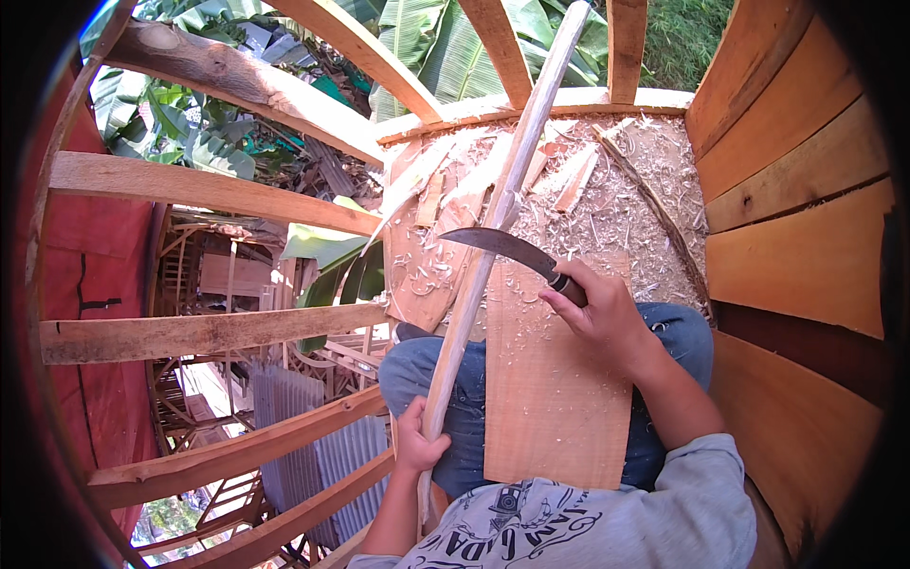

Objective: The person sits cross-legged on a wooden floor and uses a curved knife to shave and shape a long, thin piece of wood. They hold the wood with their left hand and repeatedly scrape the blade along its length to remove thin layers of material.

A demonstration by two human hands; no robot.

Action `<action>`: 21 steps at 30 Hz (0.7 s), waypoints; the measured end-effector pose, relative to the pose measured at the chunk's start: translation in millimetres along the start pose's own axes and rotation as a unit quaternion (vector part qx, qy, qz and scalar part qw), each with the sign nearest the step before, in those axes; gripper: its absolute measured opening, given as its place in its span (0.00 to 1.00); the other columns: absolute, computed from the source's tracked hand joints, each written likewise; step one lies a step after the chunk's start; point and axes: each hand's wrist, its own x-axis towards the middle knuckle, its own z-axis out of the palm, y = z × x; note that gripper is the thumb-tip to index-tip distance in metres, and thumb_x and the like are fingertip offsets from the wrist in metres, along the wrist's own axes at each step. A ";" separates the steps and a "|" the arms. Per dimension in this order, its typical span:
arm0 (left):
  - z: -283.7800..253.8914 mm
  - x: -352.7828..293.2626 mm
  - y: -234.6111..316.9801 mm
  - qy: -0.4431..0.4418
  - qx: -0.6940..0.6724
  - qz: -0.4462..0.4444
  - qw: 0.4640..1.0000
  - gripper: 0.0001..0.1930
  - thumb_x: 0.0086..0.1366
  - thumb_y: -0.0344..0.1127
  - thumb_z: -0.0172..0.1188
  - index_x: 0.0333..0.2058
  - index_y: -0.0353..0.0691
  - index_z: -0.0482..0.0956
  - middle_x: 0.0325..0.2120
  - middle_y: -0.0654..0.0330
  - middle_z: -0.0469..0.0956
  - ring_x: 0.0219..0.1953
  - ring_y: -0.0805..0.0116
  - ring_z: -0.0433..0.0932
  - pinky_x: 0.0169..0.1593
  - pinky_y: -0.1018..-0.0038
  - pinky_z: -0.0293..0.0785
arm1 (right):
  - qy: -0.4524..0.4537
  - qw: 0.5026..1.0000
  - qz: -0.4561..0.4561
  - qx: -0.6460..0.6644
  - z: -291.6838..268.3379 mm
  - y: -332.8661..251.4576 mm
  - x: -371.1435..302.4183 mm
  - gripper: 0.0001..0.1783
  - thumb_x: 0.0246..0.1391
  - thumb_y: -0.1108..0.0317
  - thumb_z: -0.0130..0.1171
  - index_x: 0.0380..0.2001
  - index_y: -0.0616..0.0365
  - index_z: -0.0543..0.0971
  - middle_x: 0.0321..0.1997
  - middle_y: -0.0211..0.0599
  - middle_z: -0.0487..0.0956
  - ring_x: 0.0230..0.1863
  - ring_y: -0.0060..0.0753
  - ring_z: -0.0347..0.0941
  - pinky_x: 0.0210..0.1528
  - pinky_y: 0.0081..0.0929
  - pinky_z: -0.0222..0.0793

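A long pale wooden pole point(488, 248) slants up and away from my lap toward the far railing. Near its lower end my left hand point(417, 438) is wrapped round it. My right hand point(595, 308) grips the dark handle of a curved knife point(512, 247), whose blade lies across the pole, its tip pointing left. A raised curl of wood stands on the pole just beyond the blade. Across my thighs rests a flat wooden board point(559, 398), sprinkled with small shavings.
Shavings and loose wood strips cover the floor point(654, 171) ahead, with a dark thin stick point(654, 204) among them. Wooden slats point(218, 330) with gaps line the left side. A plank wall point(796, 256) stands close on the right. Banana leaves point(427, 57) show beyond the railing.
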 end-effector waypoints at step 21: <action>0.6 0.9 1.8 -0.003 -0.007 -0.005 1.000 0.17 0.40 0.24 0.57 0.33 0.38 0.68 0.22 0.70 0.66 0.25 0.82 0.65 0.30 0.83 0.61 | -0.052 0.992 0.074 0.092 -5.9 -2.0 1.2 0.15 0.54 0.61 0.61 0.36 0.63 0.77 0.18 0.39 0.73 0.21 0.28 0.70 0.25 0.26 0.64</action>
